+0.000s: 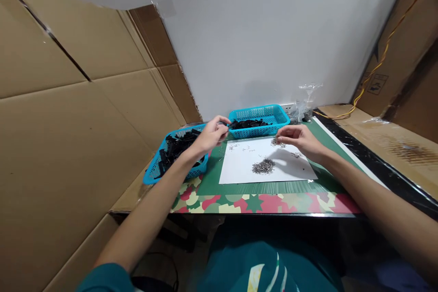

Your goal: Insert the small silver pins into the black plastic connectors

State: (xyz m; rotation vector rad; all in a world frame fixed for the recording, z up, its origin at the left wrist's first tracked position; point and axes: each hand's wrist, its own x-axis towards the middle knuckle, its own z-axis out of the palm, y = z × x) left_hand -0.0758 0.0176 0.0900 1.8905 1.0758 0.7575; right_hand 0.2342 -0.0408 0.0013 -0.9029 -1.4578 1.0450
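My left hand (214, 136) is raised between the two blue baskets, its fingers closed around a small black piece (224, 123) that is mostly hidden by them. On the white sheet (236, 171), a dense pile of tiny metal pins or screws (263, 166) lies near the middle. My right hand (301, 140) is over the far right of that sheet, thumb and fingertips pinched together at a smaller pile of the same metal bits (278, 144). Whatever sits between those fingertips is too small to make out.
One blue basket (150, 177) full of black parts (178, 148) stands at the left. Another blue basket (282, 116) at the back holds black pieces (251, 123). A clear plastic bag (301, 110) is beside it. Cardboard (85, 146) walls the left side; a yellow cord (385, 50) hangs right.
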